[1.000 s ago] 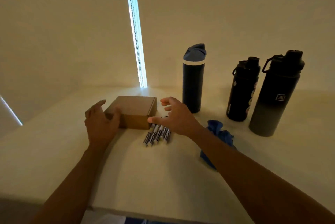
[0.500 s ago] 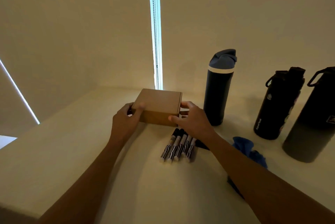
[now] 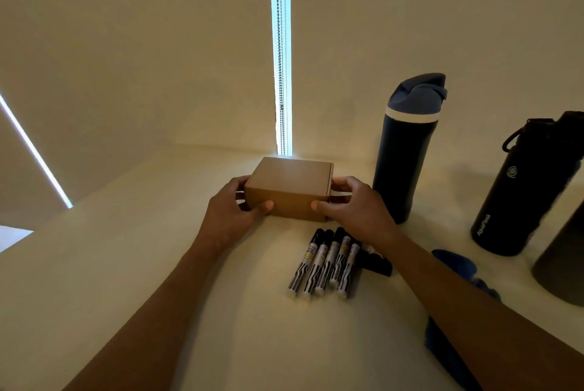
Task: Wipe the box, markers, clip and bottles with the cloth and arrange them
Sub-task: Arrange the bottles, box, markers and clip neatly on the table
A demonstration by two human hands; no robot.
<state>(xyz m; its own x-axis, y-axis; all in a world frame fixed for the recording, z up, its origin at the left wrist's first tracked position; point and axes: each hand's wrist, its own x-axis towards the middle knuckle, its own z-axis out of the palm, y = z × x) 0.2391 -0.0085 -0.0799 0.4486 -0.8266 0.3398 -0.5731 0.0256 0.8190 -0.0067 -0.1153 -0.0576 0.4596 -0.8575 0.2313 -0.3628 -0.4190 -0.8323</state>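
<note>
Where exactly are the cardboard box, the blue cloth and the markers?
cardboard box [image 3: 292,174]: head view, on its top face.
blue cloth [image 3: 455,262]: head view, on its far bunched end.
markers [image 3: 327,262]: head view, on the middle marker's barrel.

The small brown cardboard box [image 3: 290,190] looked matt and papery, its faces plain and smooth. The cream worktop [image 3: 126,264] had a smooth, dull finish. The row of white plastic markers [image 3: 325,264] with black caps showed a slight sheen. The tall dark bottle with a blue-grey plastic lid [image 3: 406,150] appeared matt-coated, as did the black handled bottle [image 3: 521,188]. The crumpled blue cloth [image 3: 455,264] looked soft.
</note>
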